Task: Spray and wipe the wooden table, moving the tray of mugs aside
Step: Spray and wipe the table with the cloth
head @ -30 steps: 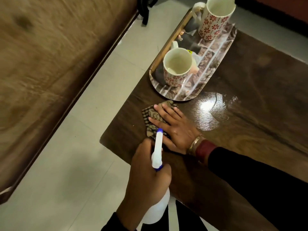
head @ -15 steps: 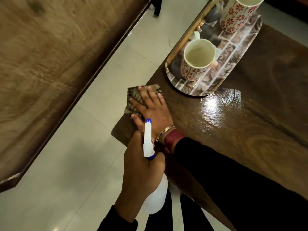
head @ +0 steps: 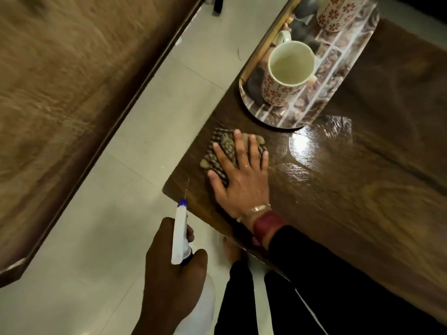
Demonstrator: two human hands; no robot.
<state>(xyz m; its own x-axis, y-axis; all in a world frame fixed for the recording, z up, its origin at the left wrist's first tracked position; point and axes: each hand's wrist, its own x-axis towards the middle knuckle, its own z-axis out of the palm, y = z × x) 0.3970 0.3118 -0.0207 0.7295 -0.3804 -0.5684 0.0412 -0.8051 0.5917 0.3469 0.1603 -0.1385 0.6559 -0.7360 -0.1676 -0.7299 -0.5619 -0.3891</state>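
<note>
Right hand point(head: 242, 182) flat on a checked cloth point(head: 226, 147), fingers point(head: 238, 143) spread and pressing it onto the wooden worktop point(head: 362, 201) near the front left corner; not gripping, only pinning. Left hand point(head: 171, 272) wrapped around the neck of a white spray bottle point(head: 180, 235), held off the worktop edge over the tiled floor point(head: 116, 177), nozzle pointing toward the corner.

Tray point(head: 338, 93) just beyond the cloth, close to the left edge of the worktop, apart from the cloth by a narrow strip of wood. On it, a patterned mug point(head: 285, 76) standing upright and looking empty, and a second mug point(head: 343, 13) farther back, cut off by the frame. Shiny wet patch point(head: 314, 151) right beside the tray's near rim.

Cloth: soft, limp, probably damp, best driven by a flat palm as now. Bottle: light plastic, likely part full, though the body is mostly hidden; firm hold at the neck suits the trigger. Tray: stiff, smooth and likely to slide easily on wet wood. Mugs probably ceramic, breakable, free to shift or tip. Safest hold on the tray: both long rims, kept level, or a slow push from the near rim.
</note>
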